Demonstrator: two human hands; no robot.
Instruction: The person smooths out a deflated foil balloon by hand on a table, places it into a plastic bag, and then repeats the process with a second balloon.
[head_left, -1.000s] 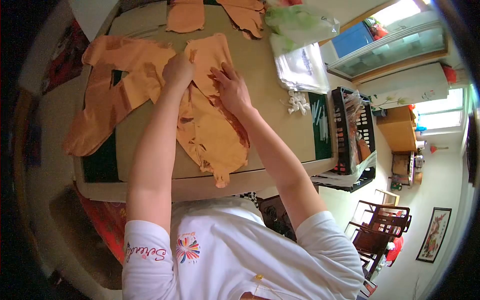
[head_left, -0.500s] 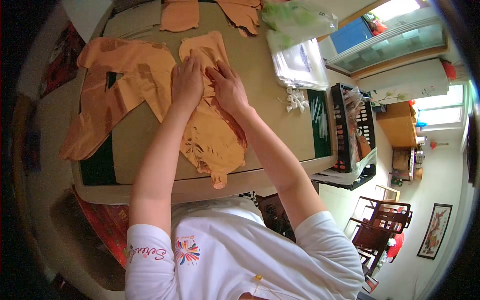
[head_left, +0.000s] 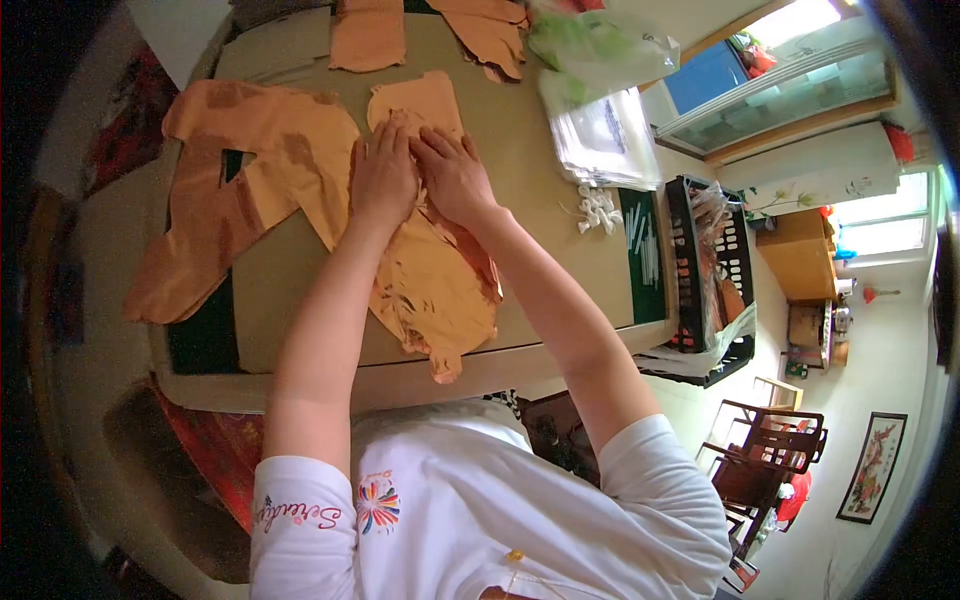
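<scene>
A flat rose-gold foil balloon (head_left: 440,275) lies creased on the table, its small tab pointing at the near edge. My left hand (head_left: 386,178) rests flat on the balloon's upper part, fingers stretched away from me. Close beside it, my right hand (head_left: 455,178) presses on the same foil with its fingers extended and angled toward the left hand. The foil right under both palms is hidden. To the left, touching or nearly touching this balloon, is a larger flat foil balloon (head_left: 250,200) with a small opening in its shape.
More foil pieces (head_left: 368,38) lie at the far edge. To the right are a stack of clear plastic bags (head_left: 605,135), a bunch of white ribbon (head_left: 598,210) and several thin white straws (head_left: 640,245). A black crate (head_left: 690,290) stands beyond the table's right edge.
My right hand's fingers have moved in toward my left hand and now lie closer together. The whole view has shifted slightly; the balloons stay in place on the table.
</scene>
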